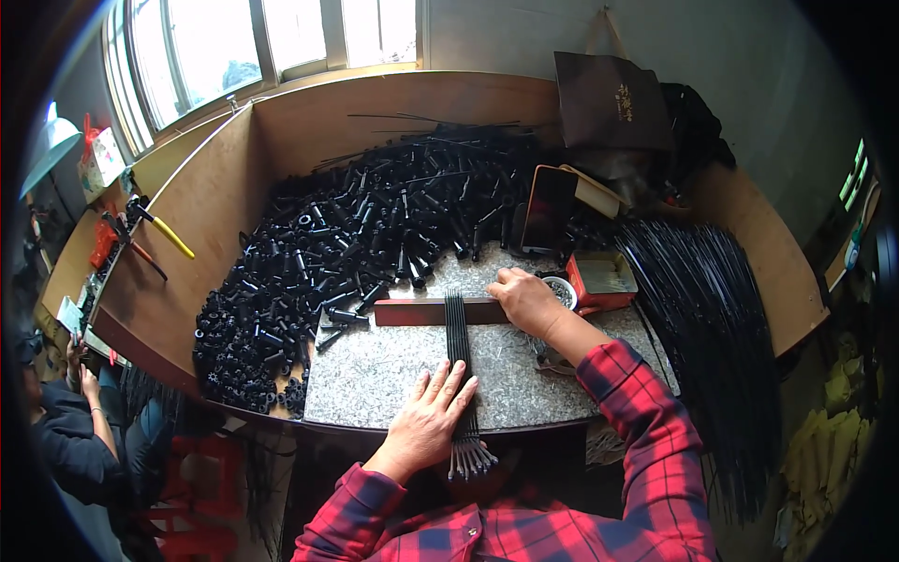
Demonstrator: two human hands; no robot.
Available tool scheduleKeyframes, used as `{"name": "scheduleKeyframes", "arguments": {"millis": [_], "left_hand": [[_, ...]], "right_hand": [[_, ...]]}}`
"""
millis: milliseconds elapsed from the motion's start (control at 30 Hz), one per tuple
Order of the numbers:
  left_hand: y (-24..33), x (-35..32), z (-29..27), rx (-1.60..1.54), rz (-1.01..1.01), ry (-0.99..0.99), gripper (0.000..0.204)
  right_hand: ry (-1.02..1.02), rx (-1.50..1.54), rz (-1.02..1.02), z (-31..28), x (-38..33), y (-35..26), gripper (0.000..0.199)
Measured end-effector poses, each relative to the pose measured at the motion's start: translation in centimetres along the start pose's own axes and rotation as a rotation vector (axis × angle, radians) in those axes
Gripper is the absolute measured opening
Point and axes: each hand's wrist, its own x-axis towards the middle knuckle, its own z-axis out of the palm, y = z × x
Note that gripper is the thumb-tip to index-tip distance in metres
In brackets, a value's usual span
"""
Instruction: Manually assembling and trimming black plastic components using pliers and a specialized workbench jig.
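Note:
A bundle of thin black rods (456,328) lies lengthwise on the speckled grey slab (361,384), its frayed-looking pale ends reaching past the near edge. My left hand (433,412) rests flat on the bundle's near part, fingers stretched out. Across the slab lies a long dark red bar (407,313), and the rods' far ends cross it. My right hand (529,302) is closed round the bar's right end, with curled fingers; its palm side is hidden. Just beside that hand stands a small round white cup (563,290) of tiny shiny parts.
Black tubular parts (328,234) heap up behind and left of the slab, inside a wooden surround (393,98). A phone (548,208) leans near a red box (604,279). Long black rods (702,318) pile at right. Another person (84,431) sits at far left.

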Motion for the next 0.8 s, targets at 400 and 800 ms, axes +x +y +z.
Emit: {"name": "scheduleKeyframes", "arguments": {"millis": [400,800], "left_hand": [[0.02,-0.12,0.07,-0.014,-0.006,0.020,0.072],[0.09,0.00,0.02,0.051,0.003,0.034,0.078]], "right_hand": [[0.022,0.004,-0.016,0.18,0.36,-0.09,0.012],[0.018,0.002,-0.026,0.29,0.87,-0.05,0.010]]}}
